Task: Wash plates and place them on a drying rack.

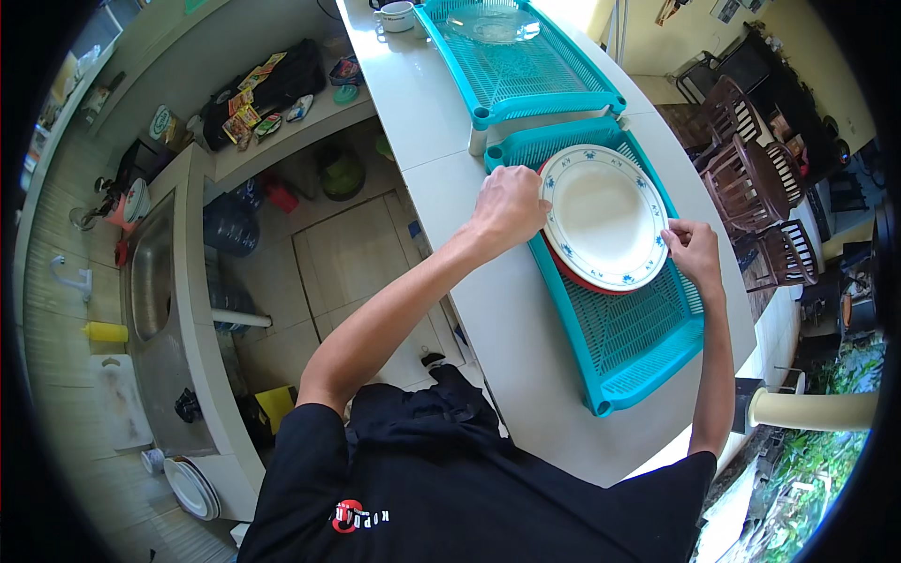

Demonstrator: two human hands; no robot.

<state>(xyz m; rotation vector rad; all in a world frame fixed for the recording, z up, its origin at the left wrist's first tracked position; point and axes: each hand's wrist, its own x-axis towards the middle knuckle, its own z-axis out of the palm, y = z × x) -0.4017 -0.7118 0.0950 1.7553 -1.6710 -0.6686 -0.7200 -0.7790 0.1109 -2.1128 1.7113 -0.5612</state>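
A white plate (605, 211) with blue flower motifs round its rim is held between my hands. My left hand (512, 204) grips its left edge, the thumb lying on the rim and the other fingers curled. My right hand (693, 250) pinches the opposite edge, thumb on top. Beneath the white plate shows the edge of a red plate (574, 276); whether any fingers also hold it is hidden. Both plates are over a teal plastic rack tray (626, 334) with a slotted base, which rests on the white tiled counter (493, 310).
Farther along the counter, another teal rack tray (493, 91) on short legs bears a clear glass dish (493, 24). A white mug (395, 16) stands beside it. To the left are a steel sink (153, 264) and stacked plates (191, 488). Wooden chairs (746, 176) stand beyond the counter.
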